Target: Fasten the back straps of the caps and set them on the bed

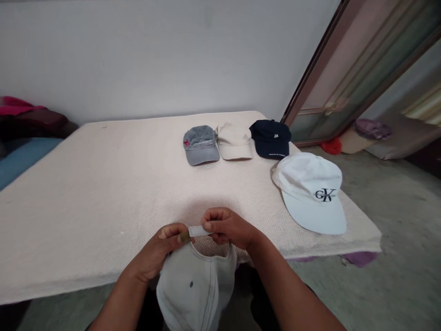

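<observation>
A light grey cap (196, 287) hangs at the near edge of the covered table, its back opening facing up. My left hand (161, 246) pinches the left side of its back strap (200, 231), where a brownish piece shows under the thumb. With thumb and fingers closed, my right hand (229, 227) grips the right end of the same pale strap. To the right lies a white cap (310, 191) with black letters on its front, touching neither hand.
A grey cap (201, 146), a beige cap (234, 141) and a navy cap (272, 139) sit in a row at the back of the table (86, 197). Behind stands a pale wall; a framed glass door (327, 96) is at the right. Dark and pink cloth lies far left.
</observation>
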Demonstrator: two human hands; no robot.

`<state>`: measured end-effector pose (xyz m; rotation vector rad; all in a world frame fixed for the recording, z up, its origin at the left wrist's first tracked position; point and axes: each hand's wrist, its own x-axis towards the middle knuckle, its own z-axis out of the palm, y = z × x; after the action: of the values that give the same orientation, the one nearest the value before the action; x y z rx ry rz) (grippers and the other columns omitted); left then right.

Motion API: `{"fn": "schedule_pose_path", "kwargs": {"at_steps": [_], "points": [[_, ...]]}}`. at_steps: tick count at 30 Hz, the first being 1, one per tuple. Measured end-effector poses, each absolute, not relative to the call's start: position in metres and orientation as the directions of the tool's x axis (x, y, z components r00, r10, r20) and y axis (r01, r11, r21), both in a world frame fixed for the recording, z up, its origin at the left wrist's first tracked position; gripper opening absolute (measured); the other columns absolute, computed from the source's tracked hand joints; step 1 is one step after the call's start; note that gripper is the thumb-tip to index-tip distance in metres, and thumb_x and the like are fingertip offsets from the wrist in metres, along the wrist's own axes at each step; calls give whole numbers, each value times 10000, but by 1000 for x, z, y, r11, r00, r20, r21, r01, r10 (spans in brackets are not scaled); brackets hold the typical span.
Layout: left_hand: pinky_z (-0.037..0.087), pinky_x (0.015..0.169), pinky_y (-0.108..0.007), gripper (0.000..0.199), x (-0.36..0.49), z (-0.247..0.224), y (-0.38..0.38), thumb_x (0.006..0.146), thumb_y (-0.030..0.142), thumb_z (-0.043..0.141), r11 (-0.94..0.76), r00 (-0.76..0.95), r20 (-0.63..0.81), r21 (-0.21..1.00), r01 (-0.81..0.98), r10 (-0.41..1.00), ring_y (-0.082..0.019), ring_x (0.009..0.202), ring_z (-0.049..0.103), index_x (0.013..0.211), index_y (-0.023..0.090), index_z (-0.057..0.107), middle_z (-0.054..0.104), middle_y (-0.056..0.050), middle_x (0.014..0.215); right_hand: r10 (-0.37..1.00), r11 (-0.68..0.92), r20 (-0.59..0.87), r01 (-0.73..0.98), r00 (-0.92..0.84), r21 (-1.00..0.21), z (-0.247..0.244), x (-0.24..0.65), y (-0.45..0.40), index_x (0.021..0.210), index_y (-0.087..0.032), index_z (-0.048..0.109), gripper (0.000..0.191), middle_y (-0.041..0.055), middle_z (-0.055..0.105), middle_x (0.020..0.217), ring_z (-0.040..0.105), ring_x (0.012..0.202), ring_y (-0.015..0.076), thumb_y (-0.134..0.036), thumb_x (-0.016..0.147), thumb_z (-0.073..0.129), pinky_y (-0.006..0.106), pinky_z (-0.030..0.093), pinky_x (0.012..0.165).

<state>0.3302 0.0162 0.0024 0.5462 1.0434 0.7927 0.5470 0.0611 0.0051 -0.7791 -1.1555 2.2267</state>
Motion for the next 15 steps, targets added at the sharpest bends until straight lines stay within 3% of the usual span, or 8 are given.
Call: {"fn": "schedule_pose_path", "kwargs": {"at_steps": [5, 15], "points": [[424, 531, -216, 269, 333, 5, 16, 561, 253, 815, 607, 265, -546, 729, -316, 795, -107, 533, 564, 785, 164, 695, 666, -10, 640, 680, -493, -257, -169, -686, -853, 5, 547, 61, 758, -148, 553, 196, -66, 457, 520, 347, 421, 33, -312, 749, 658, 167, 234, 396], [422, 543, -214, 190, 332, 3, 17, 660, 281, 762, 610, 347, -510, 725, -319, 787, -104, 542, 562, 788, 156, 700, 661, -22, 646, 681, -492, -248, -181, -689, -851, 5, 549, 61, 759, -147, 544, 185, -64, 436, 530, 337, 431, 33, -301, 764, 647, 167, 212, 394]]}}
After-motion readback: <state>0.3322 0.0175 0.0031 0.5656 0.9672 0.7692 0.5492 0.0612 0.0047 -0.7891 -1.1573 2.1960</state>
